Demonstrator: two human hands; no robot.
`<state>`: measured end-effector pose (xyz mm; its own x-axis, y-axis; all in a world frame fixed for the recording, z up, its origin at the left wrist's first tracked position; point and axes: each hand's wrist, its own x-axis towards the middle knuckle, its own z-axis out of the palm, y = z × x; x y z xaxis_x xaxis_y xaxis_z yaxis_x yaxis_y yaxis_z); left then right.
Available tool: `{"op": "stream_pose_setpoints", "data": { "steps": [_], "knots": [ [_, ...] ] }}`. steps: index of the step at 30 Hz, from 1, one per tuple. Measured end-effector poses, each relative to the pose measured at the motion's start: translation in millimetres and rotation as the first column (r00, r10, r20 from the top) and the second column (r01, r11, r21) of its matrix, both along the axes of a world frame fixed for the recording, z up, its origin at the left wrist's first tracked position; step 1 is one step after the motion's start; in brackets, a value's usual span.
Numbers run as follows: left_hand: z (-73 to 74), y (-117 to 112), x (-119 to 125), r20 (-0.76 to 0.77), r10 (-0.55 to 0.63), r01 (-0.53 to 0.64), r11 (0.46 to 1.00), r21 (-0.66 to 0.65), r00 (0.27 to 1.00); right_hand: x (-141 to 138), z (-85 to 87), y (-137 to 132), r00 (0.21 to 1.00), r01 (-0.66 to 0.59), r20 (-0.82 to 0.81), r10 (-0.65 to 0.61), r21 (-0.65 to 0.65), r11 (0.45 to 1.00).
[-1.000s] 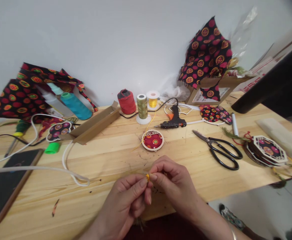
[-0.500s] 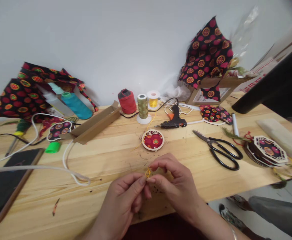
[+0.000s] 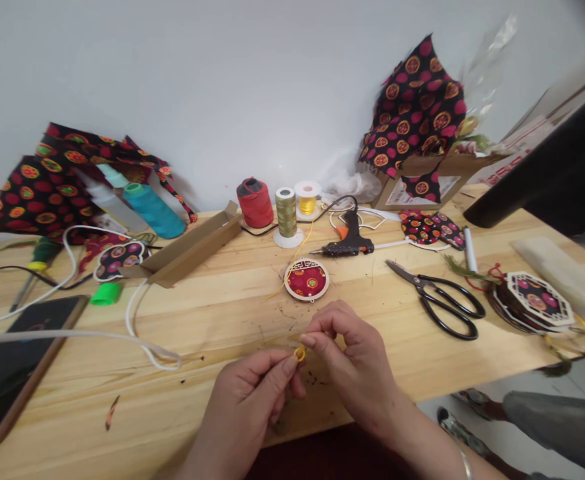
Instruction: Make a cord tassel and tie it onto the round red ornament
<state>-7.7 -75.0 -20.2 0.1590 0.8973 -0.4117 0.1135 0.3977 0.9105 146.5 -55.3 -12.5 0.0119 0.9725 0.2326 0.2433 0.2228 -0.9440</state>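
Observation:
My left hand [image 3: 257, 393] pinches a small looped yellow cord [image 3: 299, 353] between thumb and forefinger, close to the table's front edge. Just to its right, my right hand [image 3: 349, 360] has thumb and forefinger closed on a strand of the same cord, above the loop. Beyond the hands lies a round pendant [image 3: 306, 281] with a pale openwork frame and red patterned fabric. A thin yellow strand runs past it from the yellow cord spool [image 3: 307, 200]. The fingertips partly hide the cord.
Black-handled scissors [image 3: 437, 300] and a glue gun [image 3: 345, 241] lie to the right. Behind stand a green thread cone [image 3: 286, 215] and a red one [image 3: 255, 202]. A phone [image 3: 22, 367] and white cable [image 3: 137, 343] lie left; octagonal pieces [image 3: 532, 301] sit far right.
My right hand has shifted slightly up and right, drawing away from the left fingertips. The yellow loop now shows as a small ring at my left fingertips.

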Motion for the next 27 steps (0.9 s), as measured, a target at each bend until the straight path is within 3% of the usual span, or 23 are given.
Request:
{"op": "stream_pose_setpoints", "data": {
  "steps": [4, 7, 11, 13, 16, 21, 27],
  "knots": [
    [-0.1, -1, -1, 0.003, -0.008, 0.008, 1.0, -0.012, 1.0, 0, -2.5, 2, 0.999, 0.036, 0.02, -0.035, -0.007, 0.999],
    [1.9, -2, -1, 0.037, -0.008, 0.01, 0.998, -0.059, 0.999, 10, 1.1, 10, 0.99, 0.142, 0.022, -0.142, -0.01, 0.99],
    [8.1, 1, 2, 0.137, 0.113, -0.098, 0.989, -0.107, 0.984, 28, 8.7, 20, 0.96, 0.273, -0.042, -0.277, -0.075, 0.959],
    [11.1, 3, 4, 0.167, 0.155, -0.143, 0.986, -0.087, 0.974, 30, 10.3, 20, 0.976, 0.21, -0.035, -0.214, -0.099, 0.973],
    [12.0, 5, 5, 0.157, 0.129, -0.121, 0.991, -0.062, 0.979, 22, 9.2, 12, 0.997, 0.058, -0.044, -0.068, -0.199, 0.978],
    [8.8, 3, 5, 0.145, 0.107, -0.1, 0.994, -0.054, 0.984, 8, 4.9, 5, 0.976, -0.167, -0.193, 0.098, -0.387, 0.907],
    [10.2, 4, 5, 0.135, 0.106, -0.101, 0.994, -0.045, 0.985, 8, 3.4, 4, 0.91, -0.309, -0.372, 0.183, -0.315, 0.897]
  ]
}}
